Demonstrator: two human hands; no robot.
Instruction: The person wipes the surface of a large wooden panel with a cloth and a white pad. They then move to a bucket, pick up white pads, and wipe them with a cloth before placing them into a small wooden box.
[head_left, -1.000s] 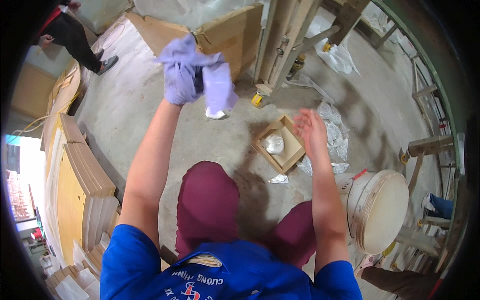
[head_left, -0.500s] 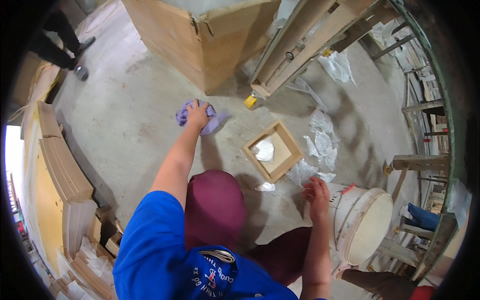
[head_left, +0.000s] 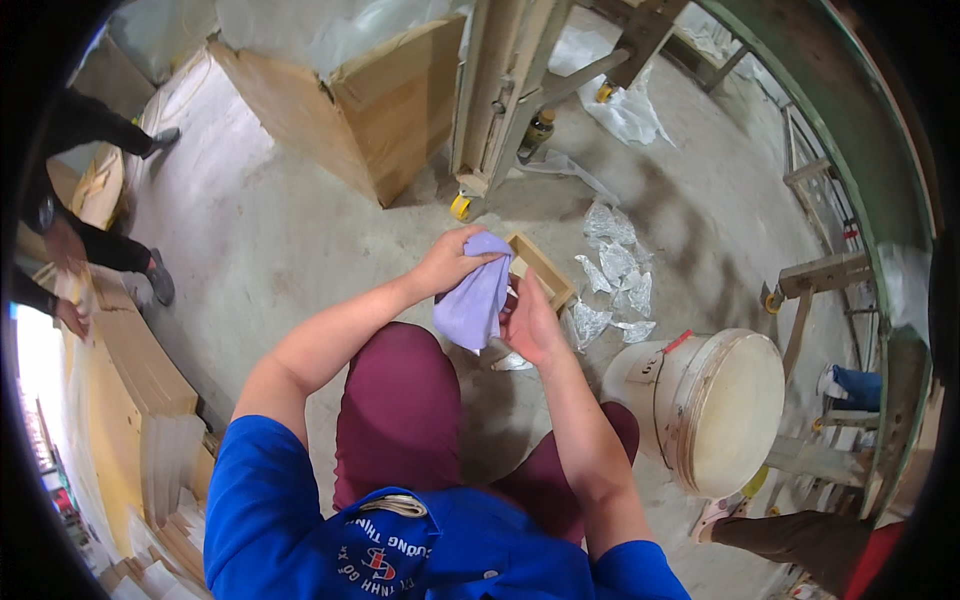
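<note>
A purple cloth (head_left: 474,298) hangs bunched between my hands, raised in front of my knees. My left hand (head_left: 452,262) grips its upper left part, thumb lying across the fabric. At the cloth's right edge is my right hand (head_left: 533,318), its fingers curled in against the fabric; the fingertips are partly hidden. Behind both hands a small open wooden box (head_left: 552,272) rests on the floor, mostly covered from sight by the cloth and my right hand.
Crumpled clear plastic (head_left: 620,262) lies right of the box. A lidded white bucket (head_left: 735,410) stands at my right. Beyond are a large cardboard box (head_left: 390,110) and a wheeled frame (head_left: 500,100). Stacked boards (head_left: 150,360) line the left, with people's legs (head_left: 110,235) nearby.
My left hand has lifted the purple cloth off the floor and brought it right and closer to me. My right hand has moved left from near the bucket to the cloth.
</note>
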